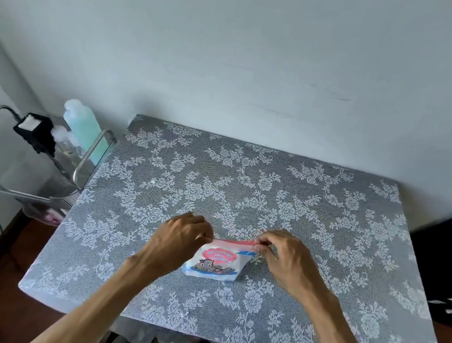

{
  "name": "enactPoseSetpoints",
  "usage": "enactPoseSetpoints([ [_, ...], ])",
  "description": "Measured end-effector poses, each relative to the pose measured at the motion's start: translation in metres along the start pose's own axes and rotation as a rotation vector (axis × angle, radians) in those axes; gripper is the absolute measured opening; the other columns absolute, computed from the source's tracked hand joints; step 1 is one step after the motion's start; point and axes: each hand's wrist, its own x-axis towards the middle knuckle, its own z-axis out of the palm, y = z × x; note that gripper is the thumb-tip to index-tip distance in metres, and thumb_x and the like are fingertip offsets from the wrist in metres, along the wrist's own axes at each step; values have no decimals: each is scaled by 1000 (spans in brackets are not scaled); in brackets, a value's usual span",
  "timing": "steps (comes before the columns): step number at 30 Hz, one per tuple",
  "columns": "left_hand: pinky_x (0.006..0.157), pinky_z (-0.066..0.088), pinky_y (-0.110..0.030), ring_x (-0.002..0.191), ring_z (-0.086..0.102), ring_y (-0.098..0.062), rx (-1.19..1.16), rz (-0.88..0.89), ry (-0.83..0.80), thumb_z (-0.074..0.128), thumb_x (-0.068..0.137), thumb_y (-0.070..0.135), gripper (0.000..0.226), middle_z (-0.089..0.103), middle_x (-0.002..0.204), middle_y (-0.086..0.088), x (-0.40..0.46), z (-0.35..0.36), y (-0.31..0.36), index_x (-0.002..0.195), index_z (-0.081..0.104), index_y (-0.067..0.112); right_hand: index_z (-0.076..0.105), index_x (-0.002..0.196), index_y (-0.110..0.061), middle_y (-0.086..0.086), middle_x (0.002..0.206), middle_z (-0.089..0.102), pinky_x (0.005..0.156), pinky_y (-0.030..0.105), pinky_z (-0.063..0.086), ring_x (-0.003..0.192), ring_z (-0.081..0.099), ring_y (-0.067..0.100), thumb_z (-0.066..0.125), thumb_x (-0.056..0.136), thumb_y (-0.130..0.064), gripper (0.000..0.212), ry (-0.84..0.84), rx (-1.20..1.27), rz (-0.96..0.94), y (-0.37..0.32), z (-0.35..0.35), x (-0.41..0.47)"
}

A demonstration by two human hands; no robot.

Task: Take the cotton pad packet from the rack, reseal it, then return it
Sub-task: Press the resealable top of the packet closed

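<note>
Both hands work at the cotton pad packet [216, 262] lying mid-table on the lace tablecloth [316, 217]: the left hand [176, 238] and right hand [288, 258] each pinch an end of its pink seal strip. Farther left, the metal rack [24, 160] holds a green bottle [83, 125].

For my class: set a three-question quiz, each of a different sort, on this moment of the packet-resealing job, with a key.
1. True or false: the cotton pad packet lies on the table.
2. What do the left hand and right hand hold? A) the packet's top strip B) the green bottle C) nothing
3. Fill in: the metal rack stands to the table's ____ side.

Key: 1 true; 2 A; 3 left.
</note>
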Motion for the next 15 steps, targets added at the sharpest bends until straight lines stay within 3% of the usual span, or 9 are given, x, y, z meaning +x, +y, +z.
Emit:
enactPoseSetpoints([
  [3,76,44,-21,89,59,-11,-2,-39,2,56,96,30,16,68,95,8,-4,2,-3,95,68,21,68,104,-20,-3,98,70,48,6,42,59,53,-3,65,89,-20,15,-4,-10,7,1,1,0],
  [5,73,40,-19,89,57,-10,-6,-64,-7,55,97,30,15,67,94,9,-6,3,-6,94,67,22,68,103,-20,-4,97,69,53,3,42,56,49,-7,67,89,-16,15,-15,-11,10,4,2,0],
  [9,69,51,-28,89,58,-10,-27,-105,-27,58,95,29,10,67,94,11,-11,2,-14,92,66,24,68,102,-20,-3,95,68,51,2,42,54,46,-9,68,87,-17,16,9,-22,-2,6,3,0],
  [13,64,48,-22,87,59,-8,-23,-121,-16,63,92,28,5,67,93,13,-15,0,-23,91,66,25,68,102,-20,-3,91,68,54,1,42,52,45,-8,66,86,-20,15,26,-22,-17,5,2,1],
  [15,66,53,-26,88,61,-8,-34,-137,-13,62,92,29,4,68,95,13,-16,1,-26,92,66,27,68,102,-19,-3,91,68,55,1,41,52,46,-8,66,86,-19,15,28,-19,-11,6,1,2],
])
